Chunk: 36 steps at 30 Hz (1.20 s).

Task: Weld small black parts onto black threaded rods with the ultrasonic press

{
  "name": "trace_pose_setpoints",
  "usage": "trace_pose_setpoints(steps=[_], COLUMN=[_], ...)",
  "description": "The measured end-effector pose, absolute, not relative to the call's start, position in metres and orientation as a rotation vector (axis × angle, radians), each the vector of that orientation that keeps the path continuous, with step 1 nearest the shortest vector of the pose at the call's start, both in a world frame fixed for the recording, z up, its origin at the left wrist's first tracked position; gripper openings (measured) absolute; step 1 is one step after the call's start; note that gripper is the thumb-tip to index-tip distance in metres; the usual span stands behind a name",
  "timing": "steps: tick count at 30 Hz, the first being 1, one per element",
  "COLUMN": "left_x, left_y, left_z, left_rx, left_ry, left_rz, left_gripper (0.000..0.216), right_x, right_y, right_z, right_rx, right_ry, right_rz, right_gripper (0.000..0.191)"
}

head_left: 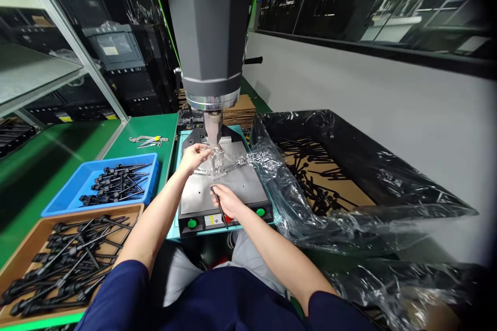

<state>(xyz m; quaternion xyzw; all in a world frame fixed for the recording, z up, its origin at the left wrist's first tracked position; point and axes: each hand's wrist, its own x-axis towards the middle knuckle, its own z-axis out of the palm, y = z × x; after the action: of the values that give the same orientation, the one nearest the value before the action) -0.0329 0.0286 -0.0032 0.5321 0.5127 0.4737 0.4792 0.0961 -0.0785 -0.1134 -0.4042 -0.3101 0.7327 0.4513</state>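
My left hand (194, 157) reaches to a clear, transparent fixture (217, 161) on the machine's metal plate (243, 191). Its fingers are pinched together at the fixture's left side, and what they grip is too small to make out. Directly above stands the machine's metal horn (213, 128), its tip close to my fingertips. Nearer to me, my right hand (228, 200) is closed around a slim black rod-shaped part (221, 211), which slants down over the front panel of the base.
A blue tray (58, 207) and a brown tray (29, 240) on the left hold many black threaded parts. Hand tools (149, 140) lie on the green table (161, 123). To the right, a plastic-lined box (365, 199) holds more black parts. Green buttons (192, 223) flank the base's front.
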Motion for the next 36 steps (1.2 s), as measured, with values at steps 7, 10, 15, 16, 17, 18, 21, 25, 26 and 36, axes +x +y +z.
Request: trace_pose_setpoints(steps=[7,10,15,16,17,18,21,25,26,36], left_x=[-0.023,-0.020,-0.019,-0.020,-0.020,-0.021,-0.023,-0.023,-0.023,-0.024], left_y=[0.030,0.029,0.025,0.025,0.025,0.026,0.031,0.036,0.036,0.041], left_z=[0.002,-0.001,-0.005,-0.006,-0.007,-0.007,-0.008,-0.005,-0.004,0.000], left_rx=[0.939,0.871,0.836,0.830,0.824,0.817,0.794,0.776,0.773,0.784], left_ry=[1.030,1.043,1.045,1.042,1.038,1.034,1.011,0.957,0.951,0.979], left_rz=[1.219,1.263,1.270,1.276,1.282,1.288,1.294,1.288,1.287,1.317], left_gripper=[0.073,0.078,0.085,0.086,0.087,0.087,0.087,0.086,0.086,0.085], right_x=[0.115,0.128,0.131,0.129,0.128,0.127,0.124,0.121,0.121,0.125], right_y=[-0.032,-0.017,0.006,0.010,0.013,0.016,0.025,0.035,0.036,0.048], right_z=[-0.085,-0.073,-0.067,-0.066,-0.065,-0.064,-0.059,-0.049,-0.047,-0.042], right_rx=[-1.065,-1.153,-1.130,-1.099,-1.072,-1.055,-1.077,-1.240,-1.280,-1.174], right_ry=[-1.222,-1.282,-1.268,-1.260,-1.254,-1.254,-1.289,-1.361,-1.380,-1.360], right_rz=[1.047,0.898,0.824,0.816,0.809,0.803,0.784,0.719,0.717,0.867], right_gripper=[0.034,0.039,0.038,0.038,0.038,0.038,0.037,0.035,0.034,0.025])
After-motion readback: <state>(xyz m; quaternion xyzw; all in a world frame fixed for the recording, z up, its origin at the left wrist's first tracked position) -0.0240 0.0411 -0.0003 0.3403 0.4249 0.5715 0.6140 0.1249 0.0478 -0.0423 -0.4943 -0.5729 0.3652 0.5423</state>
